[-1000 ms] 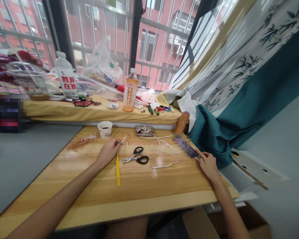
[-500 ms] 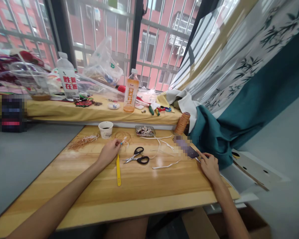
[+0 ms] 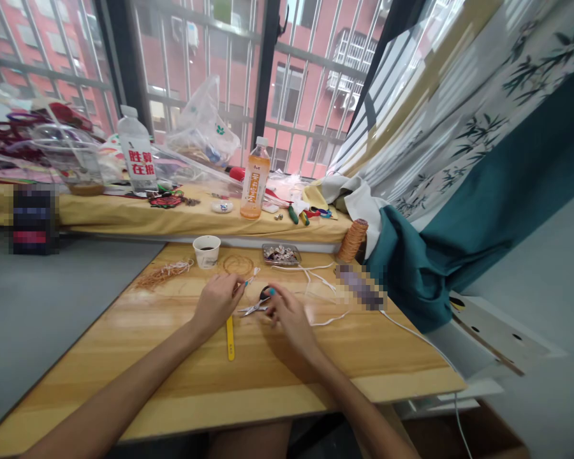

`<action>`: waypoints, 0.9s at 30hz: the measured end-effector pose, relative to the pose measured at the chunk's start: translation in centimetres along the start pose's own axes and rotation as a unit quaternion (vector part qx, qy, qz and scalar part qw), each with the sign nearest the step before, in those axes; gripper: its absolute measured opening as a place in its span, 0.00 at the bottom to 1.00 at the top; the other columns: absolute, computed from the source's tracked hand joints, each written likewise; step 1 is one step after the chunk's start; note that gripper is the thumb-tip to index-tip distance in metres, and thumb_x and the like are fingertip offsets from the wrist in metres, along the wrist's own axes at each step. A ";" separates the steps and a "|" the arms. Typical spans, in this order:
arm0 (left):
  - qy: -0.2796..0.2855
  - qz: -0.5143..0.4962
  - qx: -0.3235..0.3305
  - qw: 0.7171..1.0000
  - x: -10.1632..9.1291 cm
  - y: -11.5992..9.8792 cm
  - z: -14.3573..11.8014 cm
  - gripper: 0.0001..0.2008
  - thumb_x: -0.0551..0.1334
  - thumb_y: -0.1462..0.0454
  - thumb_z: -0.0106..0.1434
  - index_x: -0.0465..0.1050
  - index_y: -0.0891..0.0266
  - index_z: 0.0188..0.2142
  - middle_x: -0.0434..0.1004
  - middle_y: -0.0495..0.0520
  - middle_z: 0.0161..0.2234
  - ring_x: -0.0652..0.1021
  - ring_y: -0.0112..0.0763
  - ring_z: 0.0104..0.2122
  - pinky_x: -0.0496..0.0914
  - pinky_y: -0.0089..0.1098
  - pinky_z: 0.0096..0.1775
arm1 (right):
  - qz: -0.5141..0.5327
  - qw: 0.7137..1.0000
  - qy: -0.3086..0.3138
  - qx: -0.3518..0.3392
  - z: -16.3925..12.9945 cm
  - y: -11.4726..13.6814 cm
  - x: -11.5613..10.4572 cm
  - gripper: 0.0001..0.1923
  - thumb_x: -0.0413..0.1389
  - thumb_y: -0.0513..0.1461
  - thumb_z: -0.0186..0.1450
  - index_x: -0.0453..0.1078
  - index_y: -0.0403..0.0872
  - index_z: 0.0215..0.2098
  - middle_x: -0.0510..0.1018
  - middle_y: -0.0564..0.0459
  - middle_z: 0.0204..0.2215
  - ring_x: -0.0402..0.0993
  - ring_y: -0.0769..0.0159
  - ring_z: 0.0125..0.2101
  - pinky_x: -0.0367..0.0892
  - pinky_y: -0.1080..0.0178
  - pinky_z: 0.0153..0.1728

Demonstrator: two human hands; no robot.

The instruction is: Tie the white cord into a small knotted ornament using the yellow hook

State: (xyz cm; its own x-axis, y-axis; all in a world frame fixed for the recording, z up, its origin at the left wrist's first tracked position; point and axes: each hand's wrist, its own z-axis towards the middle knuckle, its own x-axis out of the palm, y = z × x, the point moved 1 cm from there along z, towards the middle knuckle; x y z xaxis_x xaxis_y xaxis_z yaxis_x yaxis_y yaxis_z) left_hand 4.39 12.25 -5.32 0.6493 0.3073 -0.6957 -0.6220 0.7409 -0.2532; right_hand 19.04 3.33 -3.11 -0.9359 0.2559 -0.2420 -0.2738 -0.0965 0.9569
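The yellow-covered ledge (image 3: 124, 220) bears a clear bottle with red lettering (image 3: 138, 156) at left and, farther right, a bottle of orange drink (image 3: 255, 182), with a translucent plastic bag (image 3: 203, 127) between them. A paper cup (image 3: 206, 256) of dark liquid stands toward the back of the bench (image 3: 172, 382). At right hang a teal curtain (image 3: 411, 268) and a pale, leaf-patterned curtain (image 3: 478, 134); beyond the barred window (image 3: 266, 76) rises a pink building (image 3: 309, 89).

The left hand (image 3: 218, 298) and right hand (image 3: 291, 317) wear teal nail polish (image 3: 272, 291).
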 end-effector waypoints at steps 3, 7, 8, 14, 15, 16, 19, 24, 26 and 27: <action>0.003 0.003 -0.006 1.000 -0.1 0.1 0.0 0.12 0.48 0.60 0.60 0.66 0.64 0.31 0.68 0.52 0.24 0.68 0.31 0.27 0.61 0.31 0.31 | 0.046 0.999 0.029 0.008 3.8 0.0 3.8 0.20 0.46 0.51 0.56 0.68 0.44 0.32 0.65 0.58 0.15 0.56 0.76 0.13 0.52 0.71 0.13; 0.005 -0.034 0.001 0.999 0.2 0.7 0.3 0.12 0.47 0.62 0.61 0.66 0.64 0.39 0.70 0.54 0.30 0.69 0.32 0.31 0.62 0.31 0.35 | 0.128 0.991 0.027 0.008 7.0 -1.0 3.9 0.17 0.53 0.49 0.50 0.68 0.44 0.29 0.69 0.57 0.20 0.53 0.80 0.12 0.48 0.72 0.12; 0.010 -0.039 0.019 0.999 0.3 0.7 0.3 0.13 0.47 0.63 0.61 0.65 0.64 0.40 0.71 0.55 0.32 0.69 0.32 0.33 0.62 0.31 0.36 | 0.130 0.990 0.045 0.011 7.2 -1.3 3.7 0.17 0.54 0.49 0.49 0.68 0.44 0.27 0.69 0.57 0.20 0.53 0.80 0.11 0.47 0.72 0.12; 0.019 -0.061 0.066 0.996 0.5 0.3 0.5 0.14 0.47 0.64 0.61 0.65 0.64 0.43 0.71 0.56 0.34 0.70 0.33 0.35 0.62 0.32 0.37 | 0.165 0.985 0.032 0.033 6.6 -1.6 2.4 0.15 0.57 0.47 0.47 0.67 0.43 0.24 0.59 0.63 0.11 0.48 0.81 0.11 0.41 0.72 0.12; 0.015 -0.071 0.060 0.996 0.4 0.3 0.6 0.13 0.48 0.64 0.61 0.66 0.64 0.42 0.71 0.56 0.33 0.70 0.33 0.35 0.63 0.32 0.36 | 0.174 0.984 0.029 0.036 6.6 -1.6 2.3 0.15 0.57 0.47 0.47 0.67 0.43 0.25 0.57 0.64 0.10 0.46 0.81 0.11 0.40 0.72 0.12; 0.011 -0.080 0.053 0.995 0.3 0.2 0.6 0.13 0.48 0.63 0.61 0.66 0.64 0.40 0.71 0.56 0.33 0.70 0.32 0.34 0.63 0.32 0.36 | 0.180 0.983 0.026 0.039 6.6 -1.5 2.3 0.15 0.57 0.46 0.47 0.68 0.42 0.26 0.55 0.64 0.10 0.45 0.81 0.11 0.39 0.72 0.13; 0.013 -0.096 0.060 0.994 0.1 0.2 0.6 0.12 0.48 0.64 0.61 0.68 0.65 0.36 0.71 0.56 0.30 0.70 0.32 0.32 0.63 0.31 0.34 | 0.191 0.980 0.029 0.046 6.5 -1.4 2.3 0.16 0.58 0.46 0.46 0.68 0.41 0.27 0.52 0.65 0.09 0.43 0.81 0.11 0.38 0.72 0.13; 0.053 -0.109 0.122 0.985 -0.4 0.3 0.5 0.13 0.47 0.65 0.61 0.69 0.64 0.37 0.69 0.56 0.27 0.68 0.31 0.30 0.63 0.31 0.33 | 0.213 0.972 0.062 0.076 6.1 -1.2 2.3 0.16 0.57 0.46 0.46 0.69 0.42 0.27 0.51 0.65 0.08 0.43 0.80 0.11 0.37 0.71 0.13; 0.072 -0.151 0.106 0.980 -0.4 0.3 0.5 0.14 0.47 0.66 0.60 0.70 0.64 0.38 0.70 0.56 0.27 0.69 0.31 0.30 0.62 0.31 0.33 | 0.193 0.975 0.070 0.081 6.0 -1.2 2.1 0.16 0.57 0.47 0.46 0.69 0.43 0.27 0.52 0.65 0.08 0.44 0.79 0.11 0.38 0.71 0.13; 0.080 -0.186 0.077 0.976 -0.3 0.4 0.6 0.14 0.47 0.66 0.60 0.70 0.63 0.38 0.70 0.56 0.28 0.69 0.30 0.30 0.62 0.31 0.34 | 0.177 0.979 0.066 0.077 6.1 -1.2 2.0 0.16 0.57 0.47 0.46 0.69 0.43 0.27 0.52 0.64 0.08 0.44 0.79 0.11 0.38 0.71 0.13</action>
State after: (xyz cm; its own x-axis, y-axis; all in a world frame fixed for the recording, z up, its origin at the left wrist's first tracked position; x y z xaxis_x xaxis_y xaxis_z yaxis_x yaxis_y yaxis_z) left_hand 4.17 12.79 -4.80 0.7328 -0.0881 -0.6747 -0.2761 0.8678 -0.4131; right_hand 18.86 9.84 -3.78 -0.9894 0.1047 0.1004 0.1002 -0.0074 0.9949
